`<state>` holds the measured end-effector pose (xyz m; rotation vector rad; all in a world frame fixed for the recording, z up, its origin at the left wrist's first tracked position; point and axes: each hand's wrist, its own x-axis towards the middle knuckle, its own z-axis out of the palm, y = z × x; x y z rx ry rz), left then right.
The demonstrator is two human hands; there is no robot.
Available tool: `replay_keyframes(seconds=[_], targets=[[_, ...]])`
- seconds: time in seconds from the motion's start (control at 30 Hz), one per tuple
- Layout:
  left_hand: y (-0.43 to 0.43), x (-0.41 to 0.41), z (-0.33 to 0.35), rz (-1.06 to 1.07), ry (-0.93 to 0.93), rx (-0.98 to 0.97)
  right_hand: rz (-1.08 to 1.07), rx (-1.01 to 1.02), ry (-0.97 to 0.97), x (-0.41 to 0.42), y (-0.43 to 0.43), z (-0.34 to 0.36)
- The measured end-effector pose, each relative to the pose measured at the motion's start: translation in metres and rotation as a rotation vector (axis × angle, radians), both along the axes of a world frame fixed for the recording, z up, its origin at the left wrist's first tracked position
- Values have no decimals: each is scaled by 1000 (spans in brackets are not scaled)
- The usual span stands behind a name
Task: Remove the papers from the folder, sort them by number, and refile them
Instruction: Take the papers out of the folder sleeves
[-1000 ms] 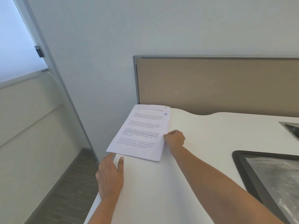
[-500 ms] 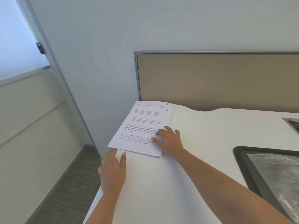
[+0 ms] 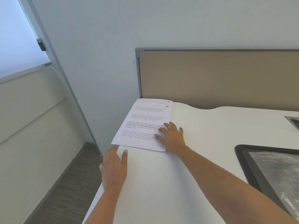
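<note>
A stack of white printed papers [image 3: 145,125] lies at the centre of the frame, on the far left corner of a white table [image 3: 202,130]. A blue handwritten "10" marks the top sheet's upper right corner.

The right hand [image 3: 173,138] lies flat, fingers spread, pressing on the papers' right edge. The left hand [image 3: 114,168] rests flat on the table edge just below them, holding nothing.

A tan partition [image 3: 218,78] stands behind the table, a dark tray [image 3: 242,159] sits at the right, and a window [image 3: 14,38] is in the upper left.

White papers [image 3: 145,125], blue handwritten numbers
</note>
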<state>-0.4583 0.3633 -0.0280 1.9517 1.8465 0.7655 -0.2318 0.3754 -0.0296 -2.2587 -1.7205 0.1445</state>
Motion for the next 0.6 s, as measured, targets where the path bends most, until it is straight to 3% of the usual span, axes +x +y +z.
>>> replay_keyframes(seconds=[0.6], targets=[[1,0,-1,-10,15,29,48,25,-16,-6,-6,5]])
